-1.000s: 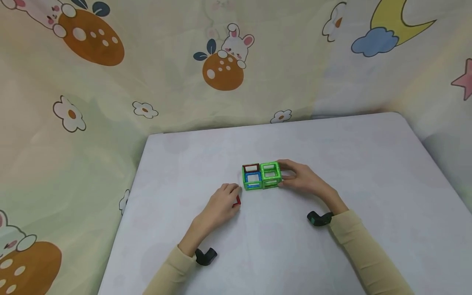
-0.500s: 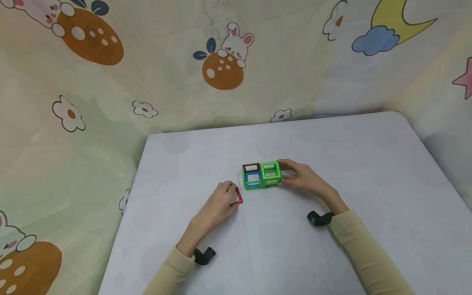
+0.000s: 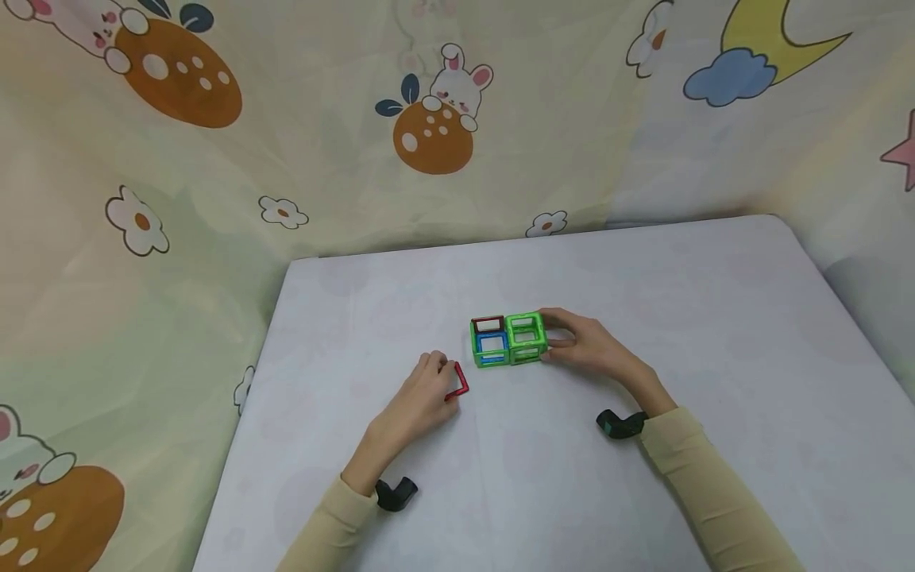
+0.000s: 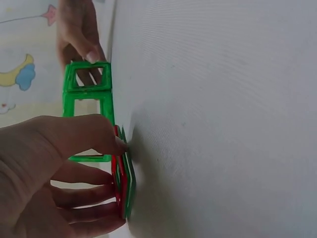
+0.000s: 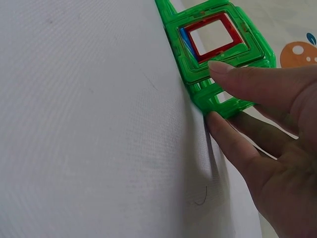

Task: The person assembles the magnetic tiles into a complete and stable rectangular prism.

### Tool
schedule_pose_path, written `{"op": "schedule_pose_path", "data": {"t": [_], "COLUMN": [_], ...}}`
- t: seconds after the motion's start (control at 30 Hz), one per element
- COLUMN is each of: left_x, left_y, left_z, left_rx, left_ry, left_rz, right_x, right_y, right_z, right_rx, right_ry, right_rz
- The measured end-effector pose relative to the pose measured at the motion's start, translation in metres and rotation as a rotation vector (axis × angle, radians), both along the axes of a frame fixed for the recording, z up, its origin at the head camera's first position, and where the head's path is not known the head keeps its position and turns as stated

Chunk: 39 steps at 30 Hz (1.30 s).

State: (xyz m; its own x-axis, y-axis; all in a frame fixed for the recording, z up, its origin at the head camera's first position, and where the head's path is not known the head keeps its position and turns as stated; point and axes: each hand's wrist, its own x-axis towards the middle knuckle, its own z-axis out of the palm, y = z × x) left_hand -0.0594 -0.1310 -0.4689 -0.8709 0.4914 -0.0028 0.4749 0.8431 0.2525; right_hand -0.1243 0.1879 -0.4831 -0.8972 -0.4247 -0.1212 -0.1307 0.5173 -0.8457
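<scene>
On the table stands a small box-like frame of magnetic tiles (image 3: 526,353), two cubes side by side, with green, blue and red open-centred squares. My right hand (image 3: 582,345) grips its right end, the thumb on a green side and the fingers round the cube, as the right wrist view shows. Left of the frame and nearer to me, my left hand (image 3: 422,397) pinches a red magnetic tile (image 3: 461,380). In the left wrist view this red tile (image 4: 119,173) lies against a green tile (image 4: 130,191), close to the tabletop. The palm hides part of both.
The white tabletop (image 3: 572,485) spreads around both hands, its far edge against a cloth backdrop (image 3: 322,143) printed with rabbits, flowers and a moon. A black wrist device (image 3: 396,494) sits by the left sleeve, another black device (image 3: 620,424) by the right.
My left hand has shifted slightly left, away from the tile frame, and more of the red tile shows past the fingers. The right hand and the frame stay in place.
</scene>
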Motion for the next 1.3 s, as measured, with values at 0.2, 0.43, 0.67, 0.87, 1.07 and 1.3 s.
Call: {"op": "schedule_pose_path", "data": {"t": [0.2,0.43,0.67,0.87,1.07,1.3], "left_x": [-0.002,-0.012,-0.029,-0.048,-0.063,-0.074], "left_y": [-0.003,-0.009,0.001,0.018,0.032,0.042], "left_z": [0.007,0.028,0.042,0.049,0.052,0.053], "left_rx": [0.030,0.186,0.231,0.174,0.127,0.101], "left_ry": [-0.014,-0.078,-0.064,-0.057,-0.100,-0.167], "left_rz": [0.006,0.011,-0.080,-0.215,-0.240,-0.230], "right_x": [0.000,0.000,0.000,0.001,0.003,0.002], "right_y": [0.001,0.000,-0.001,-0.001,-0.001,0.000], "right_z": [0.000,0.000,0.001,0.001,0.000,-0.001], "right_rx": [-0.004,0.005,0.005,-0.003,0.003,0.005], "right_ry": [-0.001,0.010,0.003,-0.009,-0.003,0.010], "right_rz": [-0.002,0.002,0.002,0.002,0.004,-0.003]}}
